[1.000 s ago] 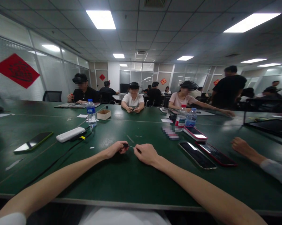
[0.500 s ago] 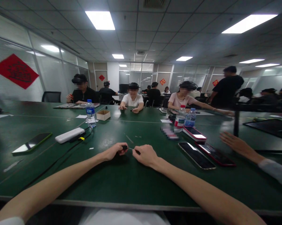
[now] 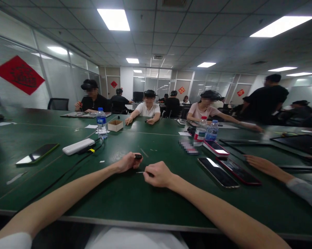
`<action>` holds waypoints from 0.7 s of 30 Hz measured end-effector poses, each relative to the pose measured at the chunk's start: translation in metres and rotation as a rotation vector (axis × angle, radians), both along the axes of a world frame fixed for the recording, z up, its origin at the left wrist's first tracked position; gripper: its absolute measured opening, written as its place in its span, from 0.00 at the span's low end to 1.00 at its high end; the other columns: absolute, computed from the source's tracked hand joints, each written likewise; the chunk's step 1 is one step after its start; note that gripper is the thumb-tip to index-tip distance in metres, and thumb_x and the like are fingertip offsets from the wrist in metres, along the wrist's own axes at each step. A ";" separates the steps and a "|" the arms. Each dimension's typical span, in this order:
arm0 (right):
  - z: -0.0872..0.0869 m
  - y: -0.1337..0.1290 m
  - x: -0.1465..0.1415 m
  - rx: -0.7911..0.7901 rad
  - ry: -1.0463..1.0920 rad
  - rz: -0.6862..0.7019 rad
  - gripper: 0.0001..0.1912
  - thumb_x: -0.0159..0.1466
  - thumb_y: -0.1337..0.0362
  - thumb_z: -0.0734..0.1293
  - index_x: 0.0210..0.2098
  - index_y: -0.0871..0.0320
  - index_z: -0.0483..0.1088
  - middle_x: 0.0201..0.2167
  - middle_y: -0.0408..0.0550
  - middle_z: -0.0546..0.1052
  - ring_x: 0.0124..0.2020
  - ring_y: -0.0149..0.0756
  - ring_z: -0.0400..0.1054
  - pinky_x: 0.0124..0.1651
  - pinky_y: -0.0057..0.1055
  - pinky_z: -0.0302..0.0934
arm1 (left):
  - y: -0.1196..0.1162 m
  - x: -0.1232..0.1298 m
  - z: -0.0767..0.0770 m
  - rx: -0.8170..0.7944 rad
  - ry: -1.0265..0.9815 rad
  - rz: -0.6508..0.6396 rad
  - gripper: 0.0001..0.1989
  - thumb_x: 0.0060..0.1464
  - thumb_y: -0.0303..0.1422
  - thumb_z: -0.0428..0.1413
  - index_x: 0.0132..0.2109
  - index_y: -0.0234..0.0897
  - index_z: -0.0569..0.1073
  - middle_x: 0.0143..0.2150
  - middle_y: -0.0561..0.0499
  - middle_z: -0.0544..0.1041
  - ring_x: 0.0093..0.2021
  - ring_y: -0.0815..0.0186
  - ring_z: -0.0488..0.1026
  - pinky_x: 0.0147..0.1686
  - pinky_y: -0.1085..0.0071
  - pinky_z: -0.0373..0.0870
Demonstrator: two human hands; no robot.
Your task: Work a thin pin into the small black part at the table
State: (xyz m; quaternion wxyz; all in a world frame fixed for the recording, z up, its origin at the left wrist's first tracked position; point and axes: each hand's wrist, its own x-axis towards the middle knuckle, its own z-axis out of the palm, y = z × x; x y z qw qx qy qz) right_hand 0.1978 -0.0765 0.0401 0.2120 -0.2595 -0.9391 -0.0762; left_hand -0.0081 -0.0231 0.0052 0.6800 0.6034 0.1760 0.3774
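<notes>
1. Holds in the left hand [image 3: 128, 162] a small black object [image 3: 138, 156], with the fingers curled in and the thumb pressed against them; pinched at the thumb side, jutting out past the fingertips toward the right.
2. Grips in the right hand [image 3: 158, 173] a thin-shafted tool [image 3: 140, 172], in a loose fist with the back turned up and the dark handle mostly hidden inside.
3. Points leftward with the slim, pale shaft, nearer to the near edge of the tabletop [image 3: 114, 202] than the small black object and apart from it.
4. Holds both hands close to each other but apart, over the middle of the near half of the tabletop. Cannot tell any contact between hands and tabletop.
5. Shows toward the left edge of the tabletop a white oblong case [image 3: 78, 146], a black cable [image 3: 67, 168] slanting down to the near edge, and farther out a green-rimmed phone [image 3: 37, 154].
6. Shows toward the right edge a pale-rimmed phone [image 3: 218, 172] beside a red-rimmed phone [image 3: 239, 171], then, at the far right, a co-worker's hand [image 3: 266, 168] with a grey sleeve.
7. Shows toward the far edge, left of centre, a water bottle [image 3: 101, 123] near a small box [image 3: 115, 126].
</notes>
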 end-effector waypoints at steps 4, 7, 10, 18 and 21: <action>0.000 0.013 0.008 0.006 0.051 -0.172 0.17 0.63 0.61 0.56 0.24 0.60 0.69 0.22 0.44 0.73 0.21 0.26 0.62 0.27 0.23 0.50 | -0.001 0.001 0.001 0.069 0.053 -0.011 0.14 0.43 0.31 0.48 0.38 0.29 0.68 0.32 0.48 0.67 0.24 0.72 0.59 0.24 0.73 0.53; 0.000 0.020 0.012 0.001 0.046 -0.267 0.17 0.64 0.60 0.56 0.25 0.60 0.70 0.22 0.44 0.74 0.22 0.26 0.63 0.27 0.23 0.49 | -0.002 0.002 0.002 0.107 0.122 0.021 0.16 0.40 0.26 0.49 0.41 0.30 0.68 0.29 0.52 0.66 0.23 0.74 0.58 0.23 0.75 0.53; -0.001 0.019 0.010 0.002 0.015 -0.300 0.18 0.64 0.59 0.55 0.27 0.59 0.71 0.23 0.45 0.74 0.23 0.28 0.64 0.28 0.24 0.49 | -0.002 0.003 0.003 0.158 0.194 0.061 0.19 0.40 0.23 0.52 0.44 0.33 0.67 0.30 0.54 0.66 0.24 0.75 0.59 0.22 0.76 0.53; 0.001 0.017 0.009 -0.019 -0.057 -0.327 0.19 0.65 0.58 0.55 0.27 0.59 0.71 0.23 0.45 0.74 0.22 0.28 0.64 0.28 0.24 0.49 | -0.006 0.005 0.004 0.189 0.236 0.142 0.17 0.44 0.31 0.60 0.40 0.36 0.62 0.30 0.56 0.65 0.24 0.76 0.61 0.22 0.78 0.57; 0.002 0.018 0.011 -0.026 -0.060 -0.314 0.19 0.65 0.58 0.55 0.26 0.59 0.71 0.23 0.45 0.74 0.22 0.27 0.63 0.28 0.24 0.50 | -0.007 0.006 0.004 0.236 0.271 0.180 0.15 0.47 0.35 0.60 0.37 0.36 0.61 0.28 0.57 0.64 0.22 0.76 0.60 0.22 0.78 0.56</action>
